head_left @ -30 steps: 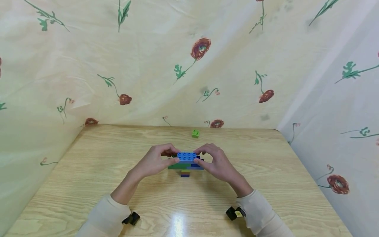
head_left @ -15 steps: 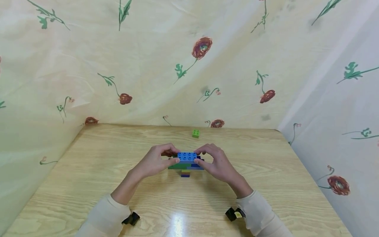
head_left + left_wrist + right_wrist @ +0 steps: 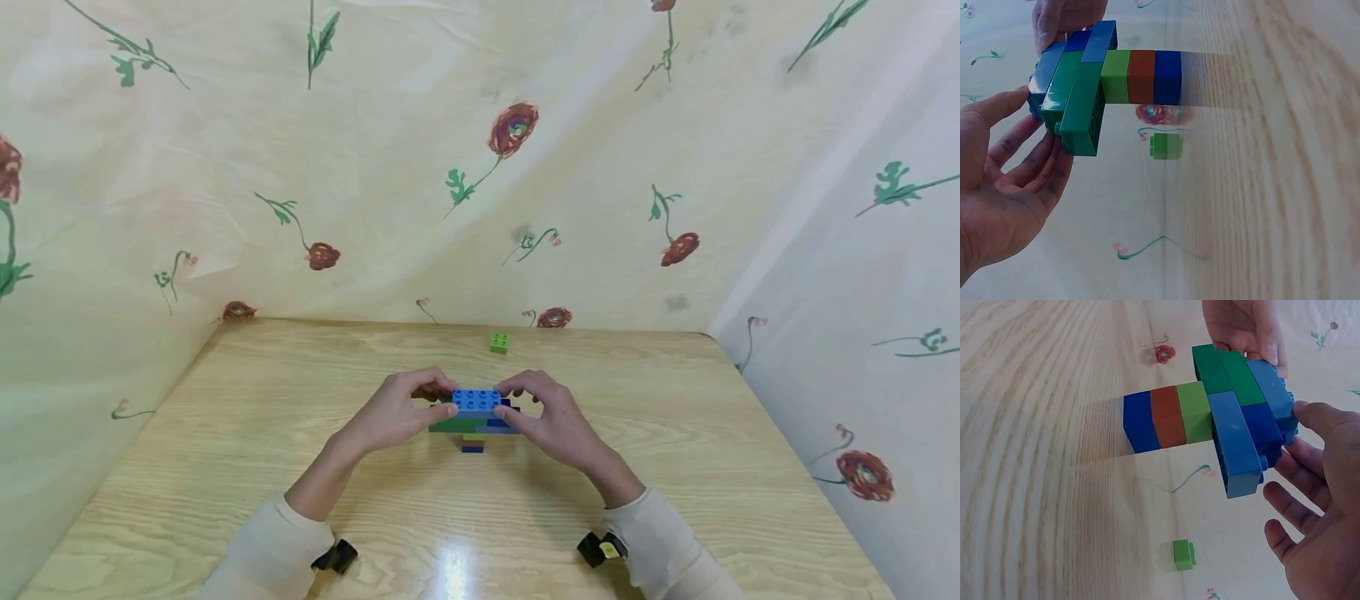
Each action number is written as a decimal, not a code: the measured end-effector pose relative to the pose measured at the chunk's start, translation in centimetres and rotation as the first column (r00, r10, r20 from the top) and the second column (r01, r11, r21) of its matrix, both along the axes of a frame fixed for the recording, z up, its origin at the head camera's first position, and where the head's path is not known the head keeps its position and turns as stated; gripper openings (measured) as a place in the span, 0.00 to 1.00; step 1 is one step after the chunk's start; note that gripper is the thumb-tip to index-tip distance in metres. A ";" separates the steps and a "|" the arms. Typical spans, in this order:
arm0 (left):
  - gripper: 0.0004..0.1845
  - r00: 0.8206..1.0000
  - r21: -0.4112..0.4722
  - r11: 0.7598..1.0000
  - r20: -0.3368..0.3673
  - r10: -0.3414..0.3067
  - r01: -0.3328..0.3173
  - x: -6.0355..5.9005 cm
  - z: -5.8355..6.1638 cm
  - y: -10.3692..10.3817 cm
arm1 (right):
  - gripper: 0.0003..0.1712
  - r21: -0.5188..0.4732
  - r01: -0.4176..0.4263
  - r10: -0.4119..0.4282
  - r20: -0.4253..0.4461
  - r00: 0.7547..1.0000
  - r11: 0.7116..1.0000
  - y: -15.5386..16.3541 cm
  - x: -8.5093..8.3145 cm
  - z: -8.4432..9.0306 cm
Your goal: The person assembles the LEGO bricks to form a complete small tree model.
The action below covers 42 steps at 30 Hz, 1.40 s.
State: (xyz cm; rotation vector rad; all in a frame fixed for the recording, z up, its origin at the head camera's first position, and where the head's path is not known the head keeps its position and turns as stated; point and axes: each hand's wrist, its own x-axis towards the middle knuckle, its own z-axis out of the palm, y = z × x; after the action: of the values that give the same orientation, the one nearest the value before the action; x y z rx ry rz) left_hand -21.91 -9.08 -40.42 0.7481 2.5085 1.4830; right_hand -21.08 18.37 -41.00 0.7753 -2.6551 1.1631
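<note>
At mid-table, both hands flank a small block tower (image 3: 472, 419). Tower stands on the wooden table (image 3: 225, 450): narrow stem of dark blue, red & light green blocks at the base, wider green and blue blocks across the top, w/ a light blue studded block (image 3: 476, 402) uppermost. Long axis of that top block runs left-right, so each end faces one hand.

Left hand (image 3: 396, 413): thumb on the near side, fingers curled over the far side, pinching the left end of the top layers. Right hand (image 3: 546, 417): same pinch on the right end. Wrist views show thumb tips against the block ends, other fingers spread behind, palms not touching. Both hands abt equally near; tower sits directly between them, approx centred.

Small green block (image 3: 499, 342) lies alone near the far table edge, well apart from the tower, beyond it & slightly right, so the right hand is a bit nearer. Flowered cloth (image 3: 525, 167) hangs behind & on both sides.
</note>
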 end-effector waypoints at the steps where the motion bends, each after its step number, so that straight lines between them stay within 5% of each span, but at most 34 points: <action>1: 0.11 1.000 0.001 1.000 -0.001 -0.001 0.001 0.0 0.0 0.0 | 0.14 0.002 -0.002 0.002 0.000 1.000 1.000 0.0 0.0 0.0; 18: 0.12 1.000 -0.005 1.000 -0.029 -0.010 0.010 -0.2 -0.3 -0.2 | 0.11 -0.026 -0.073 0.073 0.025 0.997 0.997 1.0 -1.8 0.9; 42: 0.12 1.000 -0.003 1.000 -0.010 -0.021 0.021 -0.2 -0.2 -0.2 | 0.16 -0.002 0.035 -0.035 0.112 0.993 0.999 2.1 -10.0 0.6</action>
State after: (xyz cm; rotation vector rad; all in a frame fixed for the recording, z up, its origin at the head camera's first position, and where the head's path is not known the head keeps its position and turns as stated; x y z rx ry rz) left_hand -22.15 -9.23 -40.60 0.7814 2.5010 1.4727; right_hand -31.04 20.42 -40.38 0.6796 -2.7433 1.2373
